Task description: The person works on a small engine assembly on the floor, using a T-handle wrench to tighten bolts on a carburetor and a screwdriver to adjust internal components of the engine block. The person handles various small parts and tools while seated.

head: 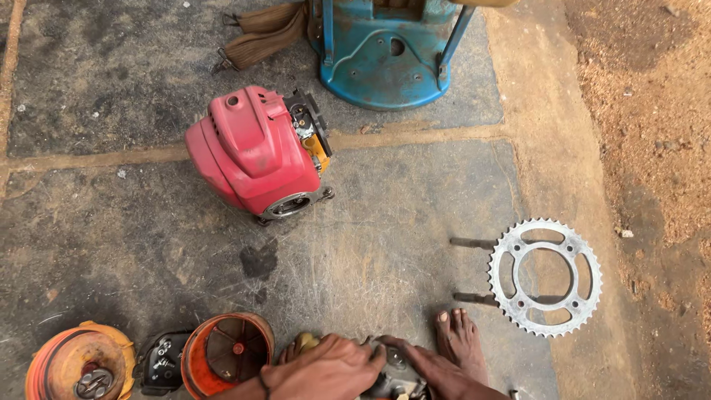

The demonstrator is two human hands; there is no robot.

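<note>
Both my left hand [326, 368] and right hand [437, 370] clench a grey metal engine part [392, 374] at the frame's bottom centre, fingers wrapped around it, beside an orange fan housing [226, 352].

One red engine housing [252, 152], one toothed sprocket [545, 277], one blue metal base [385, 63], two orange round covers [227, 354] [80, 364], one webbing strap [263, 33], two hands [329, 370] [437, 370], one bare foot [461, 341].

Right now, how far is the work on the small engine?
Done: the red engine lies stripped, with an orange fan housing set aside. In hand: the left hand and right hand grip a grey metal part. Left: the parts lie apart.
</note>
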